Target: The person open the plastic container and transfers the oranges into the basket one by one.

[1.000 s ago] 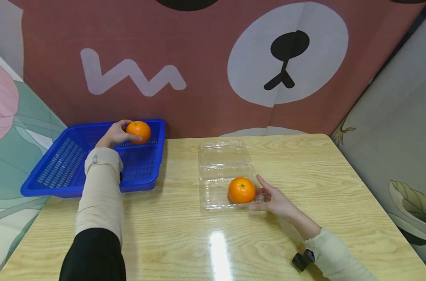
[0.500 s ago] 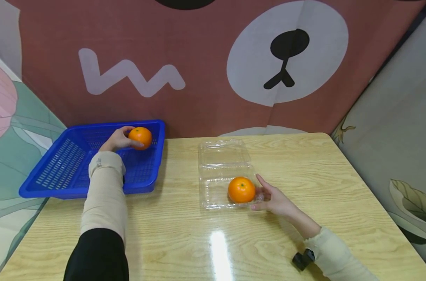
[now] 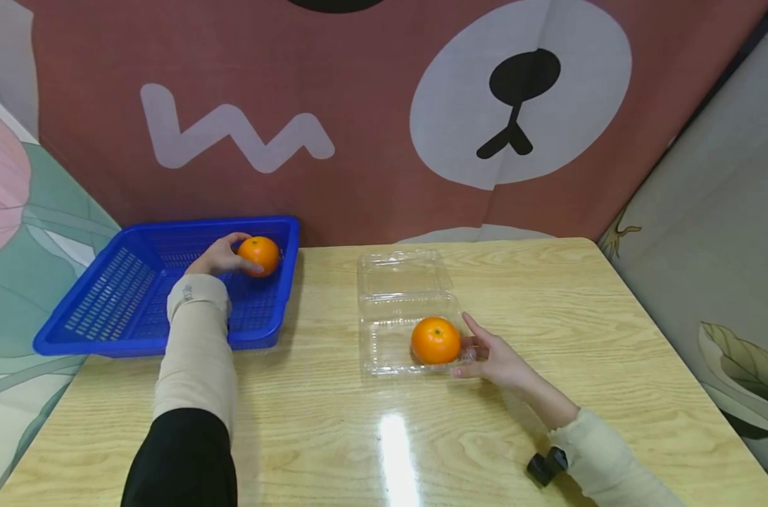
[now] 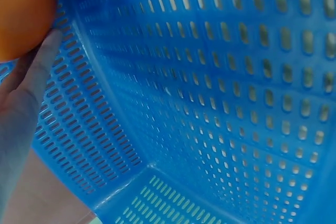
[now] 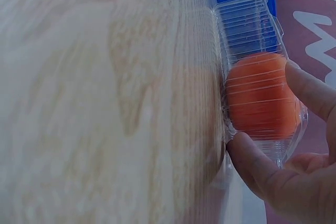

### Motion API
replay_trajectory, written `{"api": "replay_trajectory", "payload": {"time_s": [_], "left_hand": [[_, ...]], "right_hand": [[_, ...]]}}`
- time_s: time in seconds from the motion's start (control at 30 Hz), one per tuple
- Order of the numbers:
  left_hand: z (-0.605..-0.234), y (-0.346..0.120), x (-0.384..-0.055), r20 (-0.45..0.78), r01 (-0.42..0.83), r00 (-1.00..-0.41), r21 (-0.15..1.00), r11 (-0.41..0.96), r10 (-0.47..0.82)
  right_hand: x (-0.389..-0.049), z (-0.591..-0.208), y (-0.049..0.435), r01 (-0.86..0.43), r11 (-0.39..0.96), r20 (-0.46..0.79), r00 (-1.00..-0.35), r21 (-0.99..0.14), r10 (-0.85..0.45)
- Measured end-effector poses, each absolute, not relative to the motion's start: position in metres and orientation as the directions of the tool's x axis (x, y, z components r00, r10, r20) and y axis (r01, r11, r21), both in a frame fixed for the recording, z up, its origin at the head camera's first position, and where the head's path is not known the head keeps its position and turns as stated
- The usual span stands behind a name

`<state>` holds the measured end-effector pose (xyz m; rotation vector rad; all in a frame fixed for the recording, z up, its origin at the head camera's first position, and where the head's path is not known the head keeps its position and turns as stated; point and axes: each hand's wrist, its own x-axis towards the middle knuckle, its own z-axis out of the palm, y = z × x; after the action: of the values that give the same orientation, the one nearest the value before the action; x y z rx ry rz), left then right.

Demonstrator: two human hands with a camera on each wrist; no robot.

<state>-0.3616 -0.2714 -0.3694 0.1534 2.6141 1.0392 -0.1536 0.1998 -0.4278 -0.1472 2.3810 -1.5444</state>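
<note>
Left Hand Round an Orange, Right Hand at the Box

From my head camera, my left hand [image 3: 222, 257] reaches into the blue basket [image 3: 92, 346] and grasps the first orange [image 3: 259, 255], fingers and thumb curled about its near-left side. That orange is inside the basket's outline, towards the far right corner; I cannot tell whether it touches the bottom. My right hand [image 3: 500, 362] grips the right edge of the clear plastic box [image 3: 393, 345], which lies unfolded on the wooden table [image 3: 320, 422], well to the right of the basket. The second orange [image 3: 436, 341] sits in the box's nearer half, at the right end, close to my fingertips. A small black device [image 3: 546, 466] shows by my right cuff, and behind the table hangs a reddish-brown backdrop [image 3: 358, 190] with a printed snout.

From my left wrist, the first orange fills the upper left corner with a finger pressed along its underside; the basket's slotted walls take up most of the rest.

From my right wrist, the second orange shows through the box's ribbed clear side. Two of my fingertips touch the box, one on either side of the fruit, and part of the basket appears beyond.
</note>
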Motion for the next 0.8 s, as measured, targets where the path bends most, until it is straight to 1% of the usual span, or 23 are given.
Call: {"api": "replay_trajectory", "payload": {"time_s": [0.17,0.43,0.6,0.8], "left_hand": [[-0.3721,-0.2721,-0.3619,-0.297,-0.025,-0.925,0.670,0.742,0.237],[-0.3765,-0.2705,-0.3612,-0.353,-0.083,-0.897,0.723,0.685,0.265],[-0.3761,-0.2703,-0.3603,-0.376,-0.111,-0.887,0.737,0.667,0.268],[-0.3737,-0.2687,-0.3591,-0.385,-0.106,-0.889,0.698,0.708,0.246]], "right_hand": [[-0.1528,-0.4271,0.1997,0.081,0.416,-0.197,-0.950,-0.906,-0.243],[-0.1527,-0.4273,0.1993,0.083,0.415,-0.198,-0.950,-0.906,-0.242],[-0.1526,-0.4281,0.1992,0.076,0.413,-0.193,-0.949,-0.908,-0.250],[-0.1535,-0.4291,0.1997,0.077,0.409,-0.190,-0.951,-0.910,-0.245]]}}
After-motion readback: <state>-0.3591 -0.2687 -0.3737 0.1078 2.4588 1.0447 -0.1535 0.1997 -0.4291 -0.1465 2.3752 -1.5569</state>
